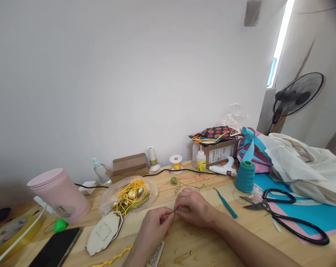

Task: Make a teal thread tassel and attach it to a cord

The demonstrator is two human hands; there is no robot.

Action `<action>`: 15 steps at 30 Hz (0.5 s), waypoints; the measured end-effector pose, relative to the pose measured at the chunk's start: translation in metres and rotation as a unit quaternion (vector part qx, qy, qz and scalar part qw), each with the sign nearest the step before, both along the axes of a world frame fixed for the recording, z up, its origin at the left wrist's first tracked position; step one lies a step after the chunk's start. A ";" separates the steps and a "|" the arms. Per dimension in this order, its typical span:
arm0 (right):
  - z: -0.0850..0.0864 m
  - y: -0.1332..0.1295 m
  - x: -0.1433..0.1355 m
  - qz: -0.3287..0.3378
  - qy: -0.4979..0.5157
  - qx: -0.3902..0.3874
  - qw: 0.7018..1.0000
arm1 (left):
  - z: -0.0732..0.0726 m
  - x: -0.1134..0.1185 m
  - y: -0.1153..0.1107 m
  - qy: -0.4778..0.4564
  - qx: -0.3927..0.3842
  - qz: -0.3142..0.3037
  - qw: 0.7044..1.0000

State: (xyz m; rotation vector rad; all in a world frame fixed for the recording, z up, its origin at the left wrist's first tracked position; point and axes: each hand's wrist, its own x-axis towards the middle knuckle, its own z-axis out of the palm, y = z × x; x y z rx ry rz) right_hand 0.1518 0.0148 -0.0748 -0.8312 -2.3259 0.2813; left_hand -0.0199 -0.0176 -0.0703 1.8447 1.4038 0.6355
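Just in front of me, my left hand (160, 221) and my right hand (194, 207) meet fingertip to fingertip, both closed in a pinch. Between them is a very thin strand, mostly hidden, that looks like green cord. A small tangle of green cord (173, 181) lies right behind my right hand, its tail running down toward the fingers. Under my left wrist, a patterned lattice piece (156, 255) is partly covered. Twisted yellow cord (112, 260) lies left of that wrist. A teal tassel (225, 203) rests to the right of my right hand.
Black-handled scissors (268, 205), a teal thread cone (245, 177) and a glue gun (225, 168) stand or lie right. Left are a plastic bag (151, 187) with yellow cords and bells, white plaques (103, 233), a phone (56, 248) and a pink bin (59, 194). A glue bottle (201, 161) stands behind.
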 end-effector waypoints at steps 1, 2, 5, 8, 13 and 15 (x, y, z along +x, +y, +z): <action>0.000 0.000 -0.001 0.002 -0.003 0.007 1.000 | 0.000 0.000 0.000 0.007 0.002 0.000 1.000; 0.000 0.000 -0.002 0.002 -0.006 0.014 1.000 | -0.001 0.000 0.000 0.016 0.007 0.000 1.000; 0.002 0.001 -0.002 -0.010 -0.007 0.040 0.999 | -0.002 0.000 0.002 0.042 0.029 0.003 0.999; 0.004 0.001 0.000 -0.025 -0.002 0.050 0.998 | -0.003 0.000 0.003 0.043 0.036 0.006 0.998; 0.005 0.001 0.004 -0.044 0.003 0.015 0.999 | -0.003 -0.002 0.002 0.026 -0.001 0.007 1.000; 0.005 0.001 0.006 -0.049 0.002 0.000 0.999 | -0.004 -0.003 0.002 0.023 -0.007 0.009 1.000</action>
